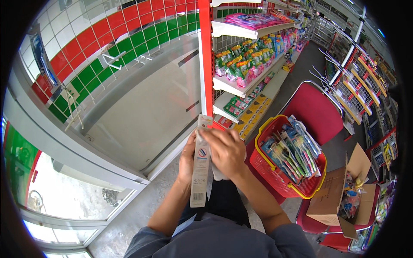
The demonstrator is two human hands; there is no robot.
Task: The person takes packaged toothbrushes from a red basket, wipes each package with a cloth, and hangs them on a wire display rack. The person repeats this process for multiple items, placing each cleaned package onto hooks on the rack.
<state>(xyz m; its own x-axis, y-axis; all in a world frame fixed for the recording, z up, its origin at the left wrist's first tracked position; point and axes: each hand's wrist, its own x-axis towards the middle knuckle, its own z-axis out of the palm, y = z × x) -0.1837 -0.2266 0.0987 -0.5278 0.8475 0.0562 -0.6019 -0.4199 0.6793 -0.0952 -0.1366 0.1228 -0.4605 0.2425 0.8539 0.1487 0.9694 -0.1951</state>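
Note:
A long, narrow toothbrush pack stands upright in front of my body, its pale printed back turned up toward me. My left hand is closed around its left edge, thumb near the upper part. My right hand grips the pack near its top from the right, with fingers bent over it. Another pale edge shows beneath my right hand; whether it is a second pack I cannot tell. Beside my right forearm, a red basket with a yellow rim and handle holds many similar toothbrush packs.
The basket rests on a red chair. Behind it, an open cardboard box sits on another red seat. White shelves carry bagged goods ahead. A wire grid with hooks and a glass door frame stand left.

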